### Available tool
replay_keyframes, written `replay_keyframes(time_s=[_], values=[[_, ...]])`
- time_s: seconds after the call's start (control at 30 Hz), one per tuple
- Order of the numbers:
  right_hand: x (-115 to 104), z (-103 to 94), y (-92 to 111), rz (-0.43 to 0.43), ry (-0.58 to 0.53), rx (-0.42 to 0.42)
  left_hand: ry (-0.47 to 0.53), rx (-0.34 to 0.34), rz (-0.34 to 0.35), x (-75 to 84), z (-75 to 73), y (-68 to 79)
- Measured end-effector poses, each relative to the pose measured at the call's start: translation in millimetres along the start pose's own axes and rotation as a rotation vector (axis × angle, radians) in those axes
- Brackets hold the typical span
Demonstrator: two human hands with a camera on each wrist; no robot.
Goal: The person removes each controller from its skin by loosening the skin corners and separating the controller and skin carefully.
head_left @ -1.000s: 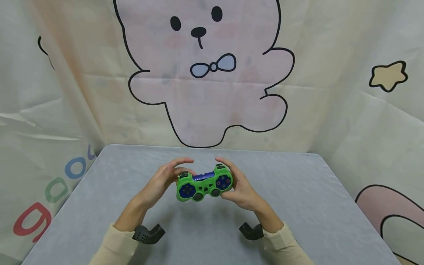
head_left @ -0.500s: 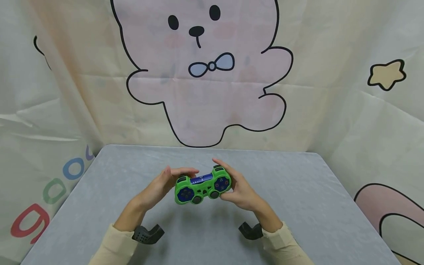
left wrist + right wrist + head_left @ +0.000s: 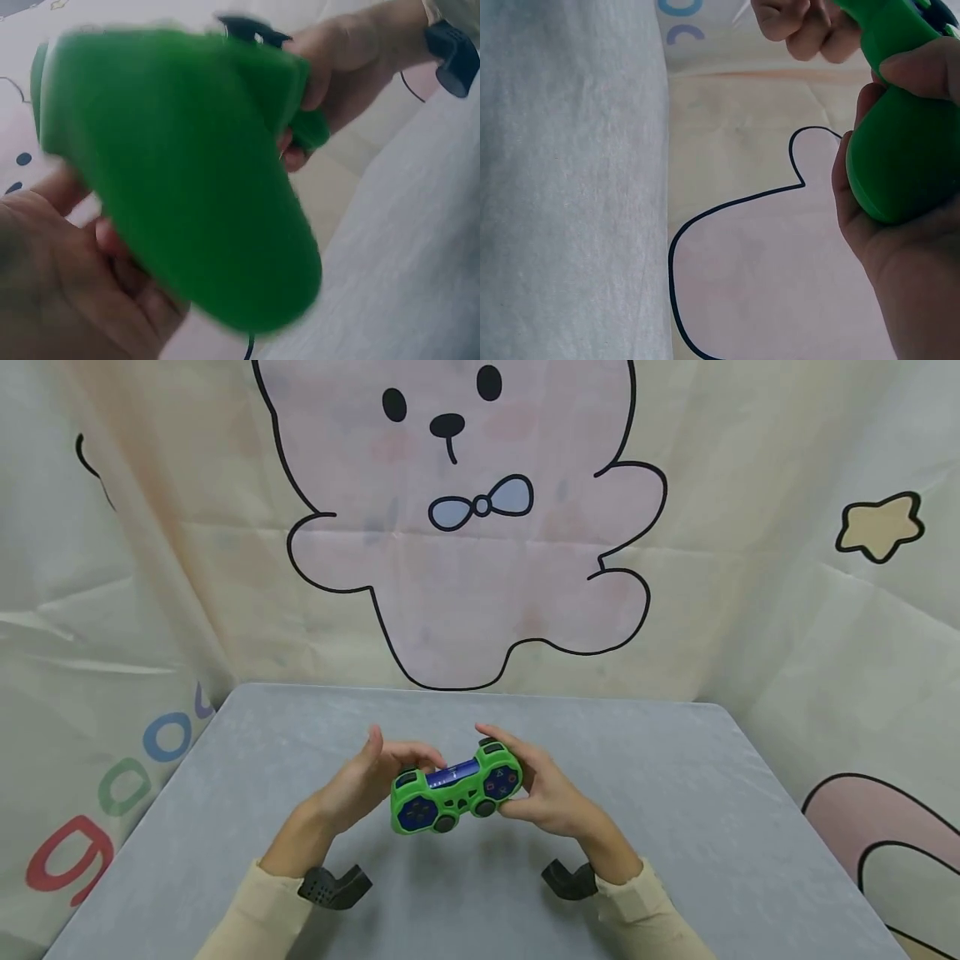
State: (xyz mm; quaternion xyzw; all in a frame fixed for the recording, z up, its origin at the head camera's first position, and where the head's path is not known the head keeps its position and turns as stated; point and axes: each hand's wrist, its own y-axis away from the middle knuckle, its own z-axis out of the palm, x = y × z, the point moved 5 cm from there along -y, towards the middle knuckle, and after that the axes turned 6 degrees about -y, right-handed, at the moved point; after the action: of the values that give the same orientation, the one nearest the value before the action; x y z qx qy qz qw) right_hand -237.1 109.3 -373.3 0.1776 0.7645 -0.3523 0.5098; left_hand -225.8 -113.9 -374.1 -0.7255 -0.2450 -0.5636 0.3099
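Grips in the curled right hand [image 3: 553,795] one end of a green game controller [image 3: 459,787], sloping down leftward, with navy button panels [image 3: 417,813], a blue strip [image 3: 453,773], two dark sticks [image 3: 446,823]. Poises the left hand [image 3: 367,785], relaxed and thumb-up, beside the other; cannot tell if touching. Hangs above a grey table [image 3: 457,914], before a printed curtain [image 3: 720,560].

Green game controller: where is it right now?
In the head view, the green game controller is below centre, held above the table between the left hand and right hand.
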Motion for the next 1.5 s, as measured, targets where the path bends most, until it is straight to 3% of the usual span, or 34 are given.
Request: replay_keyframes(time_s=[0.13,0.57,0.7,0.83,1.0,1.17,1.3,1.5], values=[[-1.0,2.3,-1.3,-0.006,0.023,-0.013,-0.038,-0.006,-0.045,-3.1,-2.0,2.6],[3.1,3.3,-1.3,0.032,0.061,0.022,-0.231,0.100,-0.029,4.1,-4.3,1.9],[4.0,5.0,-0.8,0.085,0.117,0.007,-0.245,0.091,-0.043,2.9,-2.3,0.8],[4.3,9.0,-1.4,0.122,0.157,-0.002,-0.208,0.039,-0.027,0.2,0.6,-0.5],[5.2,14.0,-3.3,0.137,0.184,0.014,-0.038,-0.017,0.042,-2.7,2.4,-0.6],[2.4,15.9,-3.8,0.119,0.243,0.024,0.091,-0.058,0.037,-5.5,5.3,-0.4],[0.3,16.1,-3.6,0.123,0.281,-0.006,0.107,-0.041,-0.005,-11.7,5.7,-1.7],[-0.7,17.8,-1.8,0.105,0.274,-0.032,0.091,0.047,-0.121,-18.5,6.0,-4.0]])
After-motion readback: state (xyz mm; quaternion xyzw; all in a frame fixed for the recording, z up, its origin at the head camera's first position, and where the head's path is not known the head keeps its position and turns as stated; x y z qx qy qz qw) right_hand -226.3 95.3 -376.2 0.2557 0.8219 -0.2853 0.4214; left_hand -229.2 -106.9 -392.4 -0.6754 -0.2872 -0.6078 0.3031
